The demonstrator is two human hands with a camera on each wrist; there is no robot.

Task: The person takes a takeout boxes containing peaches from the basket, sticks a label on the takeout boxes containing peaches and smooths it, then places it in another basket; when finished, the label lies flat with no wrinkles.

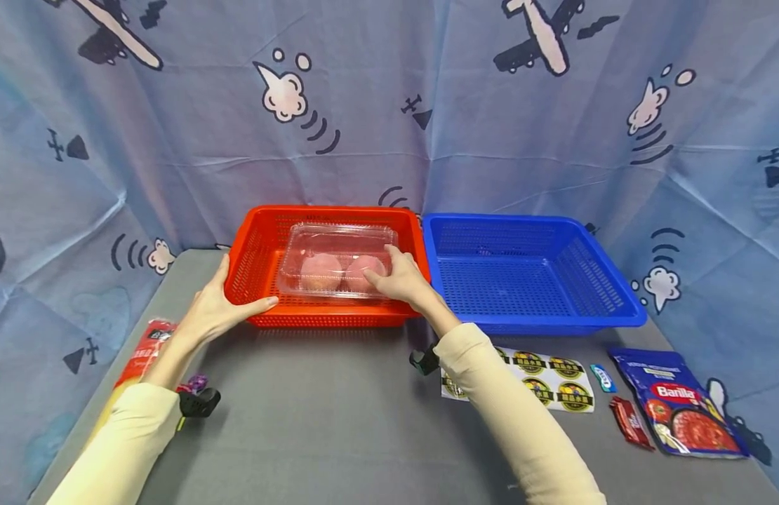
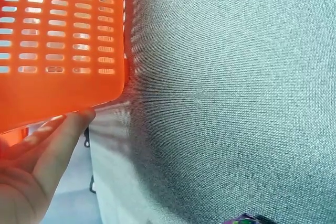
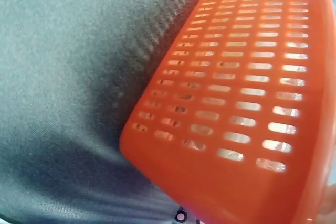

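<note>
In the head view, a clear plastic box (image 1: 340,242) holding two pink round fruits (image 1: 322,272) lies inside the red basket (image 1: 329,320). My right hand (image 1: 405,280) holds the box at its right end, thumb over the front part and fingers toward the right edge. My left hand (image 1: 211,311) is at the basket's front left corner, its thumb stretched along the front rim and its fingers straight along the left side. The left wrist view shows fingers (image 2: 60,145) against the basket's side wall (image 2: 58,90). Only a sliver of my right hand (image 3: 326,203) appears in the right wrist view.
A blue basket (image 1: 535,324) stands right of the red one. On the table's right lie a sheet of round stickers (image 1: 569,382), a small blue-white packet (image 1: 603,378), a red wrapper (image 1: 631,422) and a Barilla pouch (image 1: 680,403). A red-yellow package (image 1: 143,351) lies left, partly behind my arm.
</note>
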